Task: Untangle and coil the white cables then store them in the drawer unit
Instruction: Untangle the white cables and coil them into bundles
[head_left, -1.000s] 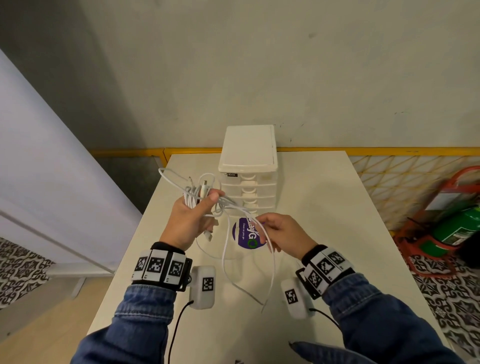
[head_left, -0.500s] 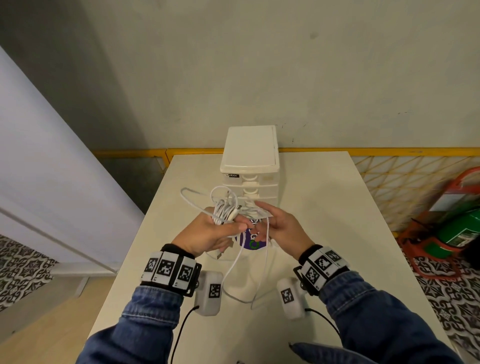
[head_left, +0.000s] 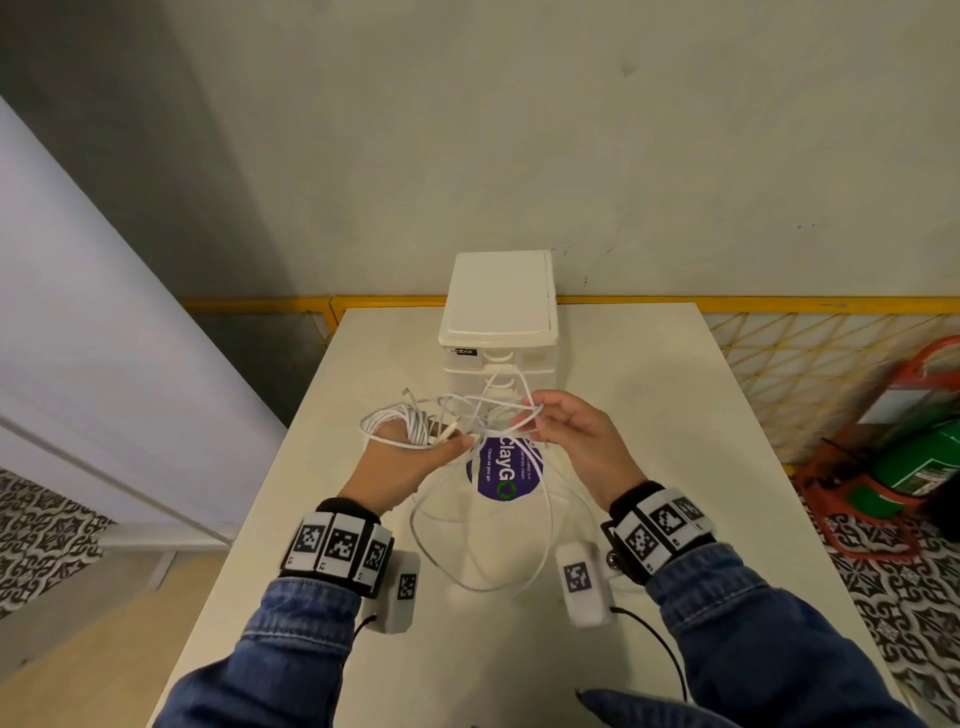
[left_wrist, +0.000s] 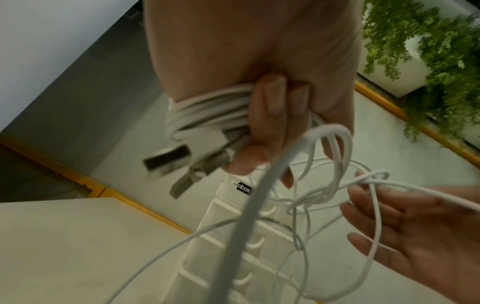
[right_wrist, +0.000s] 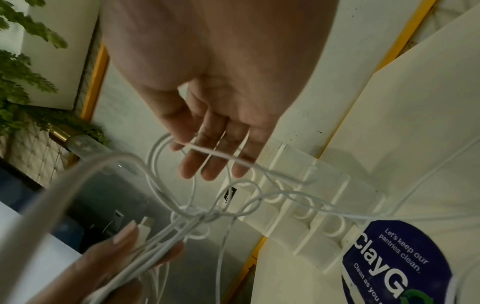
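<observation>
- Nearest the person, slack loops of the white cables (head_left: 483, 551) are hanging down from the hands and lying on the white table (head_left: 649, 415), just in front of its near edge, between the two denim sleeves (head_left: 291, 639).
- The left hand (head_left: 410, 462) is gripping a coiled bundle of cable, fingers curled tight round it, with the USB plugs (left_wrist: 179, 162) sticking out past the fingertips in the left wrist view.
- The right hand (head_left: 576, 441) is working the tangle, fingers mostly straight and spread, one strand lying across them; the thumb looks to be pressing that strand, though the wrist view is blurred there.
- Between the two hands, a knot (right_wrist: 197, 216) of thin strands is hanging in the air above a purple round sticker (head_left: 506, 470) on the table.
- Beyond the hands, the white drawer unit (head_left: 498, 312) is standing upright at the far edge of the table, all its drawers closed.
</observation>
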